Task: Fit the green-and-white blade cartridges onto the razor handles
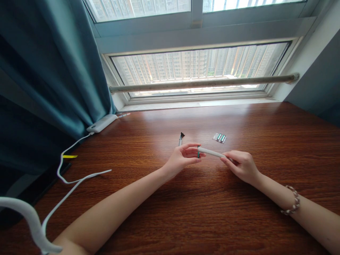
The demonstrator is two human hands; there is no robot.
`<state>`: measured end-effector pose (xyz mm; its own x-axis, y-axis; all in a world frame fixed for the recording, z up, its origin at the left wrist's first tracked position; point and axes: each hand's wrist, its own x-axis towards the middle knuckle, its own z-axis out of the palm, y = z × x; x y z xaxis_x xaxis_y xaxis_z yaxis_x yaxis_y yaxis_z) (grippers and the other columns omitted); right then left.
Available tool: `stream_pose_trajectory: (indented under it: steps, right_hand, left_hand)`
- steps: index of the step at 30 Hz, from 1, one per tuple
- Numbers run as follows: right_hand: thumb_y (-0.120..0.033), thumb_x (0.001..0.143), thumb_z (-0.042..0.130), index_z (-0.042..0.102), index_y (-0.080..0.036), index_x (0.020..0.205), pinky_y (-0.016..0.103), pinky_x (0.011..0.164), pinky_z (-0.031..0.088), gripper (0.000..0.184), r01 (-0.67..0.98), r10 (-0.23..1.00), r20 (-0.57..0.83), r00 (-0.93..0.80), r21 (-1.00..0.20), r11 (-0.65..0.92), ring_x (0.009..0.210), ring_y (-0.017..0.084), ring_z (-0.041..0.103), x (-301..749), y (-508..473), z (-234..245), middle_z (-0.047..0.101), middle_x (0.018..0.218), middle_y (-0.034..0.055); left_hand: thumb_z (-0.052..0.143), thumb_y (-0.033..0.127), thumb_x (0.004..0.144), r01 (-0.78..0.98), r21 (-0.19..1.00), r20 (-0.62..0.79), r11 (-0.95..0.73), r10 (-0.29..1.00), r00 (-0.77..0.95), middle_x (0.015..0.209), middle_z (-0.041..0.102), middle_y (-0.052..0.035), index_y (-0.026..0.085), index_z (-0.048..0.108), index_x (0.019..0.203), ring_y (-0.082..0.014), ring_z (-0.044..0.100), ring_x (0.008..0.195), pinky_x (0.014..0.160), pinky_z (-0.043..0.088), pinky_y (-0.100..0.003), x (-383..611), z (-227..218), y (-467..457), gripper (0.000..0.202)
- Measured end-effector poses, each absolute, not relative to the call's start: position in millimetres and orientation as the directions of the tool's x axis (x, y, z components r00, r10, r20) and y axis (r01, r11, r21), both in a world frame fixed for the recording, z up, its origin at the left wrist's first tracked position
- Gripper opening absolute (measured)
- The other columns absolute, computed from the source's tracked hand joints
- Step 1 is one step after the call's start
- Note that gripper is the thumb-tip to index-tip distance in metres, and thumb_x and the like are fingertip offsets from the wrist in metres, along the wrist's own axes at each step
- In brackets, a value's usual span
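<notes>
In the head view, my right hand (240, 165) pinches the lower end of a white razor handle (211, 152) between thumb and fingers. The handle points left, its far end against a narrow green-and-black razor cartridge (198, 152). My left hand (184, 156) grips that cartridge between thumb and fingertips. Whether the cartridge is locked onto the handle I cannot tell. Just behind my left hand lies a second razor (181, 138) with a dark head and a grey handle, partly hidden. A clear pack of green-and-silver cartridges (220, 137) rests beyond my right hand.
The brown wooden table (170, 212) runs up to a window with a metal rail (204, 84). At left, a white power bank (102, 123) with a white cable (60, 170) lies beside a blue curtain (87, 71). A yellow strip (70, 156) sits near the cable.
</notes>
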<state>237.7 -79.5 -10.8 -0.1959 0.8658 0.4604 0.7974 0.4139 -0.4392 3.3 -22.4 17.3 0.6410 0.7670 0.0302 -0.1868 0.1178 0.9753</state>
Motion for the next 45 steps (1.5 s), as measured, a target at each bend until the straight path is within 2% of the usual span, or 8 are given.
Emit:
stream_pose_trajectory:
  steps: [3, 6, 13, 18, 23, 28, 37, 45]
  right_hand:
    - [-0.039, 0.084, 0.048, 0.064, -0.017, 0.074, 0.023, 0.055, 0.028, 0.029, 0.82, 0.858, 0.462, -0.224, -0.387, 0.422, 0.051, 0.011, 0.042, 236.1, -80.3, -9.7, 0.05, 0.053, 0.0001]
    - [-0.041, 0.084, 0.046, 0.064, -0.018, 0.074, 0.023, 0.055, 0.027, 0.031, 0.857, 0.872, 0.467, -0.147, -0.38, 0.348, 0.051, 0.011, 0.043, 234.3, -80.1, -8.9, 0.05, 0.053, -0.0001]
    - [-0.043, 0.086, 0.042, 0.062, -0.019, 0.071, 0.022, 0.053, 0.027, 0.035, 0.863, 0.9, 0.432, -0.059, -0.431, 0.264, 0.051, 0.011, 0.045, 235.2, -78.4, -9.0, 0.049, 0.052, -0.0007]
    - [-0.037, 0.088, 0.039, 0.06, -0.017, 0.078, 0.022, 0.05, 0.029, 0.031, 0.761, 0.899, 0.437, -0.02, -0.577, 0.298, 0.045, 0.01, 0.042, 235.9, -75.5, -12.1, 0.044, 0.049, -0.0027]
    - [-0.032, 0.083, 0.049, 0.055, -0.018, 0.103, 0.023, 0.055, 0.039, 0.025, 0.731, 0.882, 0.47, 0.022, -0.609, 0.307, 0.055, 0.012, 0.05, 233.1, -72.5, -16.7, 0.055, 0.072, 0.0013]
    - [-0.025, 0.083, 0.048, 0.055, -0.02, 0.107, 0.025, 0.067, 0.042, 0.026, 0.758, 0.873, 0.488, -0.027, -0.559, 0.336, 0.076, 0.016, 0.053, 233.9, -71.2, -17.3, 0.057, 0.086, 0.0041]
    - [-0.028, 0.081, 0.052, 0.062, -0.021, 0.103, 0.027, 0.073, 0.039, 0.025, 0.851, 0.94, 0.341, 0.002, -0.495, 0.177, 0.079, 0.017, 0.052, 243.7, -61.9, -23.5, 0.055, 0.084, 0.0035]
    - [-0.023, 0.083, 0.045, 0.063, -0.02, 0.1, 0.025, 0.074, 0.038, 0.026, 0.931, 0.952, 0.299, 0.061, -0.361, 0.054, 0.08, 0.017, 0.051, 227.8, -63.0, -19.5, 0.052, 0.086, 0.0055]
  left_hand:
    - [0.067, 0.015, 0.066, -0.168, 0.98, 0.027, 0.103, 0.774, 0.633, 0.087, 0.065, -0.0103, 0.014, 0.047, 0.11, -0.0189, 0.062, 0.08, 0.079, 0.047, -0.036, 2.9, 17.8, -22.6, 0.048]
    - [0.068, 0.017, 0.065, -0.145, 0.984, 0.016, 0.101, 0.768, 0.641, 0.077, 0.065, -0.0079, 0.014, 0.047, 0.108, -0.0159, 0.062, 0.065, 0.067, 0.049, -0.031, 2.8, 17.2, -22.5, 0.048]
    - [0.069, 0.021, 0.064, -0.08, 0.993, -0.02, 0.09, 0.777, 0.629, 0.073, 0.063, -0.005, 0.014, 0.047, 0.108, -0.0138, 0.06, 0.062, 0.065, 0.048, -0.028, 4.7, 14.6, -21.1, 0.05]
    - [0.069, 0.025, 0.063, -0.004, 1.0, -0.011, 0.018, 0.765, 0.644, 0.071, 0.061, -0.0029, 0.015, 0.046, 0.105, -0.0131, 0.059, 0.063, 0.064, 0.048, -0.027, 2.3, 9.7, -20.4, 0.05]
    - [0.071, 0.03, 0.061, 0.126, 0.981, 0.025, -0.148, 0.737, 0.675, 0.067, 0.058, 0.0, 0.016, 0.047, 0.102, -0.0115, 0.056, 0.058, 0.06, 0.045, -0.024, 0.6, 1.1, -18.0, 0.049]
    - [0.069, 0.037, 0.062, 0.191, 0.951, 0.055, -0.242, 0.742, 0.668, 0.067, 0.058, 0.0006, 0.016, 0.049, 0.1, -0.0101, 0.054, 0.058, 0.059, 0.043, -0.022, 1.8, -1.1, -18.3, 0.048]
    - [0.064, 0.037, 0.068, 0.225, 0.911, 0.103, -0.345, 0.72, 0.686, 0.075, 0.06, -0.0017, 0.017, 0.051, 0.108, -0.0101, 0.053, 0.064, 0.062, 0.043, -0.022, 1.0, -2.8, -18.6, 0.047]
    - [0.062, 0.04, 0.068, 0.249, 0.893, 0.114, -0.375, 0.724, 0.681, 0.074, 0.06, -0.0017, 0.017, 0.051, 0.109, -0.01, 0.052, 0.062, 0.06, 0.042, -0.022, 2.0, -3.6, -17.7, 0.048]
